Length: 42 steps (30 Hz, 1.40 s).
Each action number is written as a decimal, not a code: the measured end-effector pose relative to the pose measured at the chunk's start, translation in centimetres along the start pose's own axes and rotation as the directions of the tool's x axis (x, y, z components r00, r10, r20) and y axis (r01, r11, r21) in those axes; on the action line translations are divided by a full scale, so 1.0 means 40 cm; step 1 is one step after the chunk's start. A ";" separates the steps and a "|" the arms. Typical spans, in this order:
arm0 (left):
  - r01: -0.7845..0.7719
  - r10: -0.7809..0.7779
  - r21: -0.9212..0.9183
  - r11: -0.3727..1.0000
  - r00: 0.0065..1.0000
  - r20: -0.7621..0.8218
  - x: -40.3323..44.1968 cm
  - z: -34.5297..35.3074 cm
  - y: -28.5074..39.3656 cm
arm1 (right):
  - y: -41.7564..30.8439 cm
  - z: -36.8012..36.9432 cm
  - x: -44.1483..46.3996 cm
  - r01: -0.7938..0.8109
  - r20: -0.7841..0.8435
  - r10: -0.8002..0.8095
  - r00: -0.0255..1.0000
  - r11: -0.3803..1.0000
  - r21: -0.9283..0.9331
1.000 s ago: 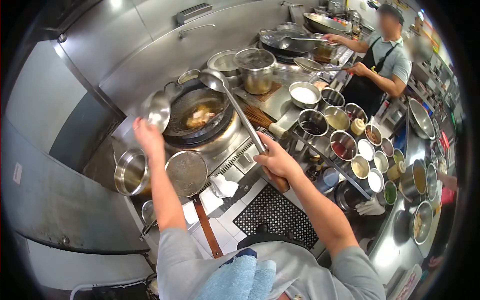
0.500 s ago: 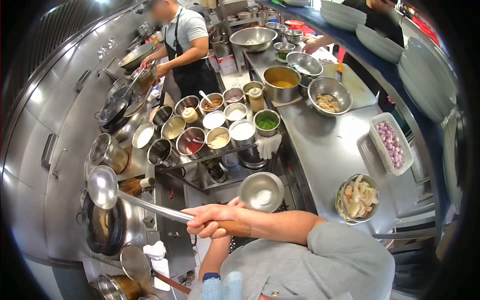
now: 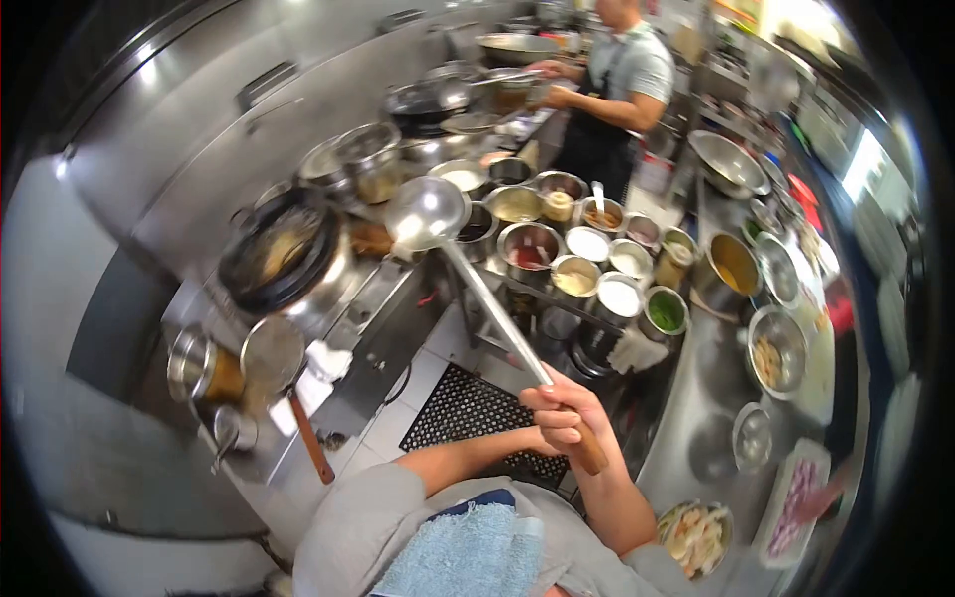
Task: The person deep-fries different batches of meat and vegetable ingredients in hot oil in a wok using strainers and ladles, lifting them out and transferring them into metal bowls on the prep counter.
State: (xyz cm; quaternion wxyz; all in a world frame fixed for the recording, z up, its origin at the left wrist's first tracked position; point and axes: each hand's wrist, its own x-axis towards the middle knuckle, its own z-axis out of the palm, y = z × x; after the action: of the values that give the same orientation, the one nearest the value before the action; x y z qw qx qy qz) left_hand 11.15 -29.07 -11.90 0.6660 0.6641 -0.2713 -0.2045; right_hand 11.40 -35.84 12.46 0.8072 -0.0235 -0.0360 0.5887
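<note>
My right hand [image 3: 569, 416] is wrapped round the wooden handle end of a long steel ladle [image 3: 428, 213]. The ladle's bowl is raised between the stove and the sauce pots. My left forearm [image 3: 476, 456] crosses toward the right hand, and its fingers are hidden behind it. A steel bowl [image 3: 752, 438] rests on the right counter, apart from both hands. Near my right elbow stands a bowl of cut pale food [image 3: 694, 537]. A blackened wok [image 3: 281, 249] sits on the stove to the left.
Several sauce pots [image 3: 529, 249] fill the station ahead. A strainer [image 3: 274, 356] lies left, its handle jutting outward. A co-worker [image 3: 612, 95] works at the far stove. Another person's blurred hand [image 3: 818, 502] is over a basket of shallots [image 3: 793, 497]. A black perforated mat [image 3: 468, 408] covers some floor.
My view has turned left. The steel bowl that was by my left hand now rests on the right counter. My left hand has drawn in behind my right, which still grips the ladle.
</note>
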 end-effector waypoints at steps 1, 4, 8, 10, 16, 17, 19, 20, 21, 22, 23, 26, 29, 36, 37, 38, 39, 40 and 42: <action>0.123 -0.119 0.031 0.992 0.986 -0.114 -0.098 -0.048 0.006 | 0.000 -0.012 0.018 -0.015 -0.005 0.015 1.000 0.998 0.054; 0.374 -0.396 -0.139 0.917 0.812 -0.428 -0.383 -0.171 0.042 | 0.007 -0.026 0.107 -0.100 0.066 0.091 0.994 0.983 0.157; 0.524 -0.499 -0.209 0.826 0.507 -0.703 -0.630 -0.207 0.230 | 0.042 0.009 0.290 -0.248 0.039 0.245 0.969 0.964 0.097; 0.485 -0.468 -0.258 0.836 0.383 -0.796 -0.692 -0.206 0.258 | 0.076 0.020 0.402 -0.321 0.018 0.321 0.947 0.947 0.027; 0.316 -0.239 -0.153 0.936 0.254 -0.937 -0.863 -0.117 0.291 | 0.313 0.054 0.774 -0.363 -0.054 0.402 0.914 0.753 -0.549; 0.319 -0.172 -0.082 0.944 0.264 -0.949 -0.882 -0.104 0.297 | 0.368 0.080 0.821 -0.334 -0.078 0.377 0.923 0.684 -0.649; 0.254 -0.130 -0.073 0.965 0.217 -0.968 -0.917 -0.070 0.327 | 0.481 0.092 0.928 -0.271 -0.045 0.390 0.920 0.548 -0.791; 0.253 -0.145 -0.104 0.962 0.150 -0.978 -0.938 -0.050 0.341 | 0.539 0.095 0.980 -0.210 0.002 0.403 0.915 0.480 -0.852; 0.254 -0.160 -0.132 0.958 0.092 -0.983 -0.958 -0.028 0.361 | 0.600 0.095 1.023 -0.184 -0.018 0.383 0.924 0.403 -0.896; 0.254 -0.132 -0.126 0.959 0.004 -0.991 -0.975 -0.008 0.377 | 0.660 0.086 1.073 -0.073 0.033 0.373 0.927 0.266 -0.961; 0.235 -0.114 -0.133 0.963 -0.091 -0.989 -0.997 0.010 0.380 | 0.713 0.051 1.134 -0.046 0.037 0.396 0.918 0.198 -0.979; 0.157 -0.088 -0.156 0.975 -0.372 -0.924 -1.036 0.089 0.371 | 0.873 0.008 1.228 0.174 0.136 0.352 0.926 -0.077 -0.982; 0.101 -0.074 -0.167 0.981 -0.600 -0.796 -1.072 0.143 0.345 | 0.992 -0.095 1.309 0.377 0.265 0.277 0.924 -0.527 -0.762; -0.066 -0.256 -0.269 0.961 -0.581 -0.773 -1.092 0.162 0.231 | 1.039 -0.045 1.278 0.208 0.004 0.297 0.955 -0.658 -0.723; -0.149 -0.308 -0.273 0.950 -0.563 -0.766 -1.095 0.135 0.233 | 1.042 -0.050 1.282 0.220 0.012 0.303 0.953 -0.663 -0.716; -0.231 -0.361 -0.278 0.932 -0.540 -0.760 -1.094 0.106 0.238 | 1.043 -0.054 1.283 0.229 0.018 0.307 0.952 -0.667 -0.709; -0.311 -0.412 -0.284 0.907 -0.511 -0.754 -1.093 0.079 0.237 | 1.045 -0.058 1.284 0.225 0.018 0.302 0.953 -0.668 -0.710; -0.394 -0.460 -0.287 0.873 -0.474 -0.751 -1.103 0.053 0.209 | 1.048 -0.061 1.284 0.222 0.018 0.298 0.955 -0.668 -0.710; -0.539 -0.509 -0.313 0.782 -0.263 -0.820 -1.105 -0.014 0.223 | 1.062 -0.089 1.297 0.207 0.017 0.285 0.958 -0.652 -0.729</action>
State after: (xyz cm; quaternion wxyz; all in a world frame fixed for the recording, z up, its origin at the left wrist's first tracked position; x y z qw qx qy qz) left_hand -23.27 -0.35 -6.97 0.7771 0.2774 0.4485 0.3436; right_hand -12.81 26.57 7.10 0.2630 -0.6637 -0.6568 0.2427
